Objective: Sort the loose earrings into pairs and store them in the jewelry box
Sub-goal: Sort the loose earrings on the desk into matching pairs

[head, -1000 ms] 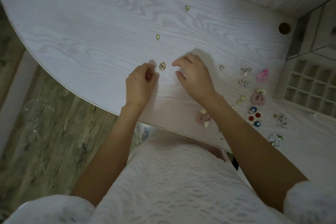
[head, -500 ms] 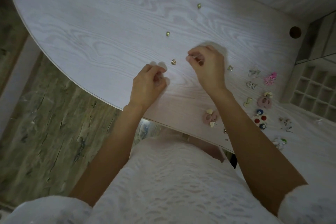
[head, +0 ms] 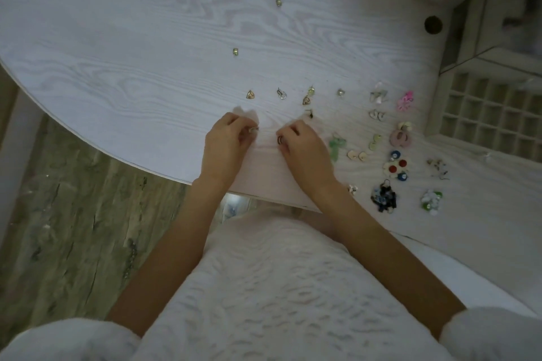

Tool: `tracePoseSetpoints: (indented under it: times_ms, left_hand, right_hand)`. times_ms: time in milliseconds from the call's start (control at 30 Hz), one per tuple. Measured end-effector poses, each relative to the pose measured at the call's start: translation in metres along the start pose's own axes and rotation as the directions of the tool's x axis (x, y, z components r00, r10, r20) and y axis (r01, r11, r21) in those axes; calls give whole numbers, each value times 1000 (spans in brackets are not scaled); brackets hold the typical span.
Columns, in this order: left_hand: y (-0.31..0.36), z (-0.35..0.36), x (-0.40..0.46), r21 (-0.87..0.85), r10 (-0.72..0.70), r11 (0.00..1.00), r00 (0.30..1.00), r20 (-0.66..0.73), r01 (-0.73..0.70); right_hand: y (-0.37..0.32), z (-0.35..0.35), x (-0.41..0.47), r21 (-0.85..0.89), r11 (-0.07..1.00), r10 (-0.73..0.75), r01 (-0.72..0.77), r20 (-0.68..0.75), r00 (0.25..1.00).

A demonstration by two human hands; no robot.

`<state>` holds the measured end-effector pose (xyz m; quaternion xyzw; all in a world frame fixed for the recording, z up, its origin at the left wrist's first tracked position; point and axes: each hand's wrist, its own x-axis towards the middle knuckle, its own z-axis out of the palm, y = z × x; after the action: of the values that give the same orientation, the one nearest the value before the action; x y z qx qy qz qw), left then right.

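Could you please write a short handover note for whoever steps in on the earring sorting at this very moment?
Left hand pinches a small earring; right hand pinches a dark ring earring.
Several loose earrings lie in a row on the table beyond the hands.
Grouped earrings lie right of them, such as the pink one.
The jewelry box looks empty.
Left: finish pairing, then store all.

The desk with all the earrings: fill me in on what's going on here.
A person is sorting earrings on a white wood-grain desk. The left hand pinches a small earring at its fingertips, and the right hand pinches a small dark hoop earring. Several single earrings lie in a row just beyond the hands, and more sit grouped to the right. The jewelry box, at the right edge, is open, and the compartments in view look empty.
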<state>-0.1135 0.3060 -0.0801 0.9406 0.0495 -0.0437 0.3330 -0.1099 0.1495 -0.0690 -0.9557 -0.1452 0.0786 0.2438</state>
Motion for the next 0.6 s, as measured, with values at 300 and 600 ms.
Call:
tracePoseSetpoints:
  times_ms: [300, 600]
  left_hand:
    - [53, 14, 0, 13, 229, 973, 973, 12, -230]
    - [117, 74, 52, 311, 419, 846, 900, 116, -434]
  right_hand:
    - [38, -45, -24, 80, 968, 251, -239, -201, 947]
    - [94, -61, -19, -122, 916, 356, -381, -189, 915]
